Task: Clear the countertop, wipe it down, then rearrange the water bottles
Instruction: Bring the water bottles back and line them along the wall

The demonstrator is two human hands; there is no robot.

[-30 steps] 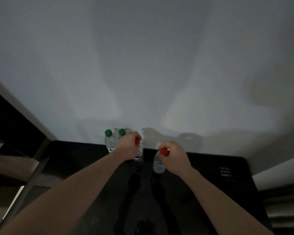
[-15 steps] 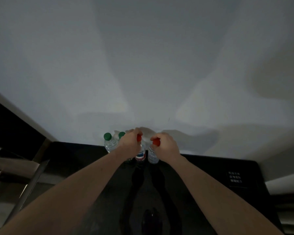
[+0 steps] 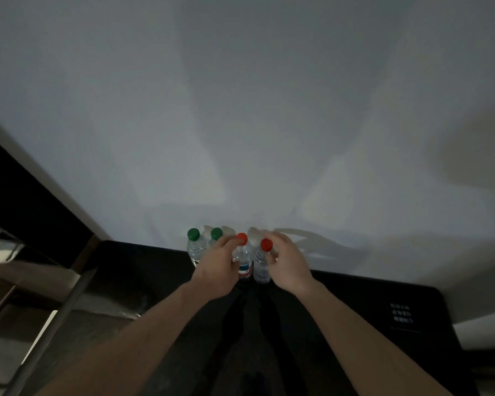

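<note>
A: What lay nearest the camera?

B: Two bare forearms reached forward over the dark glossy countertop (image 3: pixel 143 270), which carried their reflections. A small black sign with pale lettering (image 3: pixel 401 316) lay flat on it near the right edge.

A: And the hands?

B: The left hand (image 3: pixel 218 268) sat against the left side of the red-capped bottle with the blue-and-red label (image 3: pixel 244 260), fingers curved loosely toward its neck. Whether they truly gripped it could not be told. The right hand (image 3: pixel 287 264) was at the second red-capped bottle (image 3: pixel 262 262), thumb and fingertips around its shoulder just under the cap, a light pinch by the look of it.

A: Where did the bottles stand?

B: All four stood upright in a row at the back of the counter, against the pale wall (image 3: pixel 240 110). The two red-capped ones were side by side, touching or nearly so. Left of them came a green-capped bottle (image 3: pixel 216 234), mostly hidden behind the left hand, then another green-capped bottle (image 3: pixel 195 247) at the row's left end.

A: Anything beyond?

B: Only soft shadows of the hands on the wall.
</note>
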